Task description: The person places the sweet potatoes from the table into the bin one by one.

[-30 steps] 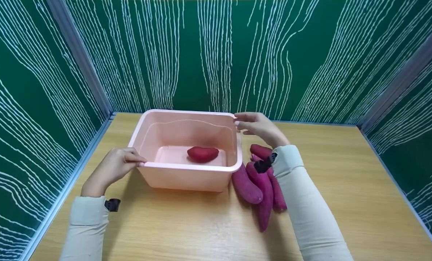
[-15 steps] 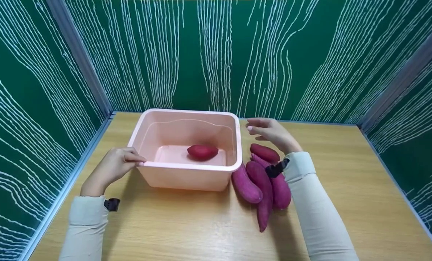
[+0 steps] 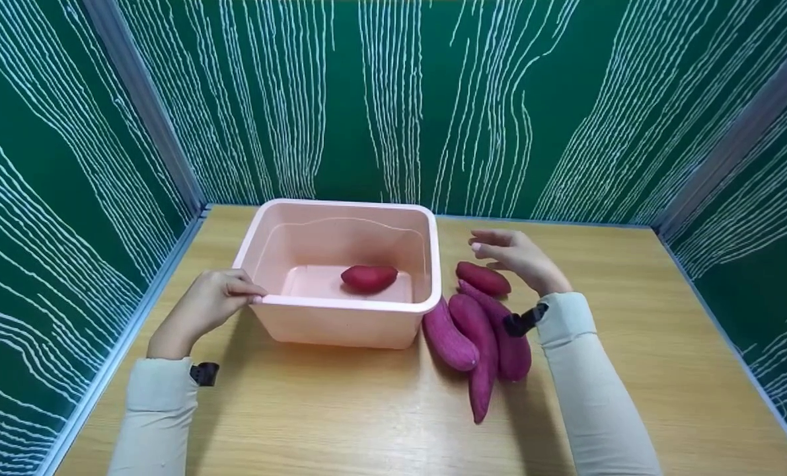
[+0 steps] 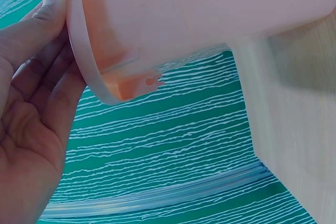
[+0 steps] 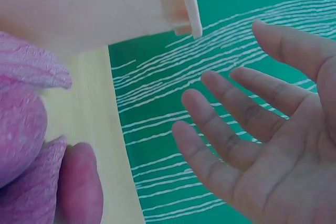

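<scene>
A pink plastic bin (image 3: 340, 324) stands on the table, and one red-skinned sweet potato (image 3: 369, 279) lies on its floor. My left hand (image 3: 211, 301) pinches the bin's rim at the near left corner; the left wrist view shows the thumb (image 4: 54, 3) on one side of the rim and fingers behind it. My right hand (image 3: 515, 258) hovers off the bin's right side, holding nothing, its fingers loosely spread in the right wrist view. Below it several purple sweet potatoes (image 3: 476, 330) lie in a heap against the bin's right wall. A redder sweet potato (image 3: 484, 278) lies at the heap's far end.
The wooden table (image 3: 340, 416) is bounded by green walls (image 3: 486, 132) with white wavy lines at the back and both sides. Metal rails (image 3: 145, 106) run up the corners. A dark wrist camera (image 3: 525, 321) hangs close over the heap.
My right hand has come off the bin's far right corner and moved right and toward me, uncovering more of the sweet potatoes. The left hand and the bin have hardly moved.
</scene>
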### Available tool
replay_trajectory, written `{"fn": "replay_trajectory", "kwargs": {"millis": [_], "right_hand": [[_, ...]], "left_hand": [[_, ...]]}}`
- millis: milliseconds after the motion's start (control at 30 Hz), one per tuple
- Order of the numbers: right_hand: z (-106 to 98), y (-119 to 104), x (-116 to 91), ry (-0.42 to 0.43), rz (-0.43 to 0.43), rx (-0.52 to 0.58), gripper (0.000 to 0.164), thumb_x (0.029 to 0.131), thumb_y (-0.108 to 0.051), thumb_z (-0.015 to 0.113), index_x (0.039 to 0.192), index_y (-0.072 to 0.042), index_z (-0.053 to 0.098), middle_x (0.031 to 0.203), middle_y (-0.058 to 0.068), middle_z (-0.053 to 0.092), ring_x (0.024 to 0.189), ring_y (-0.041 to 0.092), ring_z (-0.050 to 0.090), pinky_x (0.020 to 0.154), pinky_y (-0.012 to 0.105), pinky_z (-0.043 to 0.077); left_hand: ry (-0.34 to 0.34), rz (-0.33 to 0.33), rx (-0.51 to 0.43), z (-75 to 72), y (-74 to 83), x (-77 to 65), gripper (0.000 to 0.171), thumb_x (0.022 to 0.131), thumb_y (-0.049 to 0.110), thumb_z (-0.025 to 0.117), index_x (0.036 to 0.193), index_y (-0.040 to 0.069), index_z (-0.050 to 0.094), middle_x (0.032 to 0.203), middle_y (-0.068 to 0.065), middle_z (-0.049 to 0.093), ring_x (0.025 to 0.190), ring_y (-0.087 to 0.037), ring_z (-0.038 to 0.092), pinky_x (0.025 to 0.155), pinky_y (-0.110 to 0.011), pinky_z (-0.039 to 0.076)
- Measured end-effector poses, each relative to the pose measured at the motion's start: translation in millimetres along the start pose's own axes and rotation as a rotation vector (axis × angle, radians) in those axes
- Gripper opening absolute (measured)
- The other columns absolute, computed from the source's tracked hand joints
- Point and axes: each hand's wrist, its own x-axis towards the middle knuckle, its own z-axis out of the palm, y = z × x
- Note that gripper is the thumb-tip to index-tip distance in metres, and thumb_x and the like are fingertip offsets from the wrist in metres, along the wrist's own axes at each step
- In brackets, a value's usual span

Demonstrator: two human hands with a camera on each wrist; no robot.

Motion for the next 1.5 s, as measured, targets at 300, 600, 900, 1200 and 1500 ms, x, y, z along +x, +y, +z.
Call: {"fn": "replay_trajectory", "kwargs": {"millis": [300,600,900,1200,1500], "right_hand": [[-10,32,-11,0.004,0.036,0.043,0.065,0.095,-0.037,0.059,0.147,-0.005,0.036,0.149,0.016,0.042,0.135,0.032,0.043,0.109,0.048,0.04],[-11,63,-20,0.017,0.077,0.124,0.07,0.095,-0.036,0.06,0.148,0.0,0.032,0.152,0.023,0.033,0.138,0.038,0.034,0.114,0.053,0.031],[-7,87,-29,0.039,0.15,0.119,0.072,0.093,-0.041,0.06,0.148,-0.003,0.033,0.152,0.02,0.033,0.14,0.034,0.032,0.115,0.053,0.03],[-1,108,-36,0.04,0.176,0.107,0.067,0.095,-0.033,0.059,0.147,-0.001,0.033,0.153,0.02,0.032,0.14,0.037,0.03,0.113,0.056,0.032],[3,119,-42,0.019,0.213,0.091,0.073,0.093,-0.035,0.062,0.149,-0.001,0.03,0.154,0.02,0.03,0.14,0.038,0.03,0.112,0.059,0.032]], "left_hand": [[-0.009,-0.023,0.0,-0.7,-0.6,1.5,0.018,0.084,0.002,0.07,0.099,0.009,0.077,0.097,-0.007,0.072,0.097,-0.027,0.064,0.088,-0.045,0.056],[-0.005,-0.019,0.011,-0.1,-0.8,0.0,0.017,0.084,0.002,0.071,0.097,0.008,0.078,0.094,-0.007,0.071,0.092,-0.025,0.062,0.087,-0.045,0.057],[-0.031,-0.062,-0.013,0.0,0.3,0.0,0.018,0.085,0.002,0.069,0.101,0.008,0.077,0.098,-0.007,0.071,0.098,-0.027,0.063,0.089,-0.045,0.055],[-0.035,-0.073,-0.021,-1.8,0.8,1.1,0.02,0.085,0.003,0.07,0.102,0.01,0.077,0.1,-0.008,0.071,0.102,-0.03,0.063,0.091,-0.047,0.054],[-0.013,-0.033,-0.008,-0.8,0.4,1.0,0.018,0.084,0.001,0.07,0.099,0.009,0.077,0.096,-0.007,0.071,0.095,-0.026,0.063,0.088,-0.045,0.057]]}}
